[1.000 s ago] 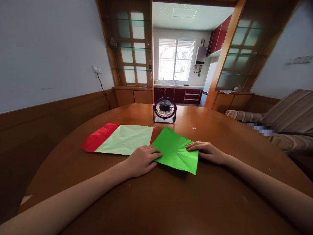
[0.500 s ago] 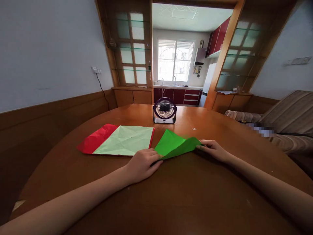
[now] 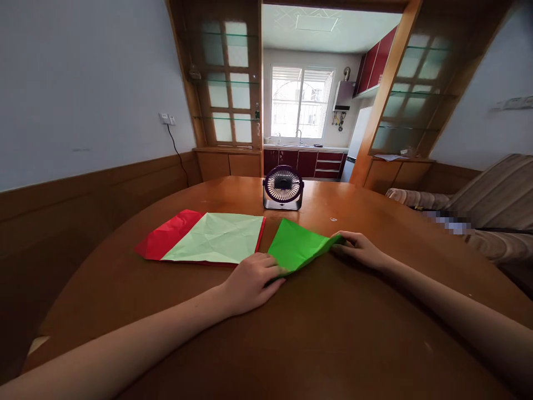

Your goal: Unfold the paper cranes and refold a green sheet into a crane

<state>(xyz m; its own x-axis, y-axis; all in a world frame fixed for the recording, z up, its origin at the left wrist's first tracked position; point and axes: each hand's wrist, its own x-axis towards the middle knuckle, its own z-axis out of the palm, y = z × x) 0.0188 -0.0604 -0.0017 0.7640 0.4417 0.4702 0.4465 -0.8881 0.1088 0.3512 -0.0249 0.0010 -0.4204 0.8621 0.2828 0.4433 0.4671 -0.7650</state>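
A bright green sheet of paper [image 3: 297, 244], with its near and right edges lifted in a curve, is between my two hands. My left hand [image 3: 254, 282] is closed on its near left corner, the thumb below and the fingers on top. At the right corner, my right hand [image 3: 360, 248] pinches the raised paper between thumb and fingers. Left of the green sheet lies a creased pale green paper [image 3: 220, 238] on top of a red paper [image 3: 175, 233], which shows at the left and along the right edge.
A small round desk fan [image 3: 283, 186] stands on the wooden table [image 3: 341, 333] beyond the papers. A striped sofa [image 3: 495, 194] is beside the table on the right. A black cable [image 3: 177, 150] hangs from the wall socket at the left.
The green paper's right side has flattened from a folded-over wave into a smoother upward curve. Both hands keep their hold, and the view has shifted slightly.
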